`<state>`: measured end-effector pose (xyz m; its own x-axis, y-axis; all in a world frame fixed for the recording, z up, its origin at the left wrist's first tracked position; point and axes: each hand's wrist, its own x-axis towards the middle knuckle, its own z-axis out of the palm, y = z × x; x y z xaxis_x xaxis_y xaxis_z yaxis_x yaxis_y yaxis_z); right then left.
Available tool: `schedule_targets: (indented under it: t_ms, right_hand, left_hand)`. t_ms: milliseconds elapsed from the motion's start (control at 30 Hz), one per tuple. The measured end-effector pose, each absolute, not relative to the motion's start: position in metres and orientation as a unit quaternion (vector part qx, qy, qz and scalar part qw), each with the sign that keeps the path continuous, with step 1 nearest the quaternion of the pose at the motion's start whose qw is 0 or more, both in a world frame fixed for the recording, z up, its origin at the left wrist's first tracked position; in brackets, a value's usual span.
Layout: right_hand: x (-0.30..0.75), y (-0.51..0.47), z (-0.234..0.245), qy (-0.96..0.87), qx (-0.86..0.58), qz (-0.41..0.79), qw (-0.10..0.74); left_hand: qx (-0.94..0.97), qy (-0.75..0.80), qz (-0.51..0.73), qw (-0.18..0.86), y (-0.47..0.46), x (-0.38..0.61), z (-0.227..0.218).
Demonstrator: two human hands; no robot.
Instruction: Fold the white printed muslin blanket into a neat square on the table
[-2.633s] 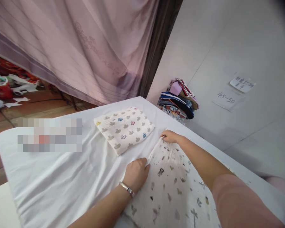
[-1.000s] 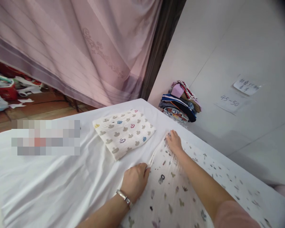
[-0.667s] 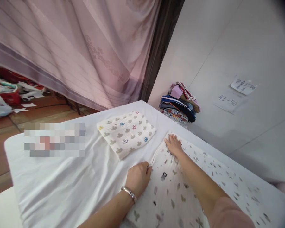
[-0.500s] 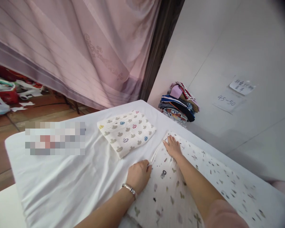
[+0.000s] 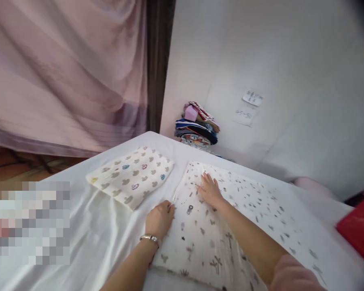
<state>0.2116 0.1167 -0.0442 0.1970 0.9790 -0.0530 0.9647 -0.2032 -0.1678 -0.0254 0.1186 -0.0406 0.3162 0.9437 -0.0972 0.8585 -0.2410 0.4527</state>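
Observation:
A thin white cloth (image 5: 197, 242) printed with small plants and figures lies spread over the bed, running off toward the right. My left hand (image 5: 160, 218), with a silver bracelet at the wrist, is closed on its left edge. On top of the same cloth my right hand (image 5: 210, 189) lies flat with fingers spread, near its far left corner. To the left of that cloth rests a folded white cloth (image 5: 133, 173) with a mushroom print, apart from both hands.
The white bed sheet (image 5: 106, 230) is wrinkled at the left. A stack of folded clothes (image 5: 197, 123) stands past the far edge by the wall. A pink curtain (image 5: 66, 76) hangs at the left, paper notes (image 5: 252, 98) are on the wall, and something red (image 5: 359, 226) is at the right.
The view has swung to the right, bringing the red thing into sight. My right hand has spread its fingers and shifted inward from the cloth's edge. My left hand keeps its grip.

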Motion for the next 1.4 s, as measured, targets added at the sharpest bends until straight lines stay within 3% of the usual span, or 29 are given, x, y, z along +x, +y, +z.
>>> schedule_targets:
  t_ms: [133,533,733,933,1400]
  right_hand:
    - [0.232,0.089,-0.043,-0.596,-0.792,0.126,0.028]
    - [0.294,-0.005,-0.043,-0.494,-0.865,0.076,0.044]
    - [0.316,-0.049,-0.047,-0.454,-0.882,0.111,0.064]
    - [0.343,-0.08,-0.046,-0.408,-0.906,0.111,0.016]
    - [0.337,0.03,-0.043,-0.514,-0.852,0.097,0.037]
  left_hand:
    - [0.792,0.566,0.085,0.214,0.121,-0.027,-0.037]
    - [0.795,0.556,0.046,0.239,0.134,-0.03,-0.031]
    - [0.799,0.559,0.042,0.219,0.14,-0.031,-0.036]
    - [0.8,0.562,0.026,0.207,0.134,-0.028,-0.028]
    - [0.78,0.582,0.017,0.228,0.131,-0.028,-0.022]
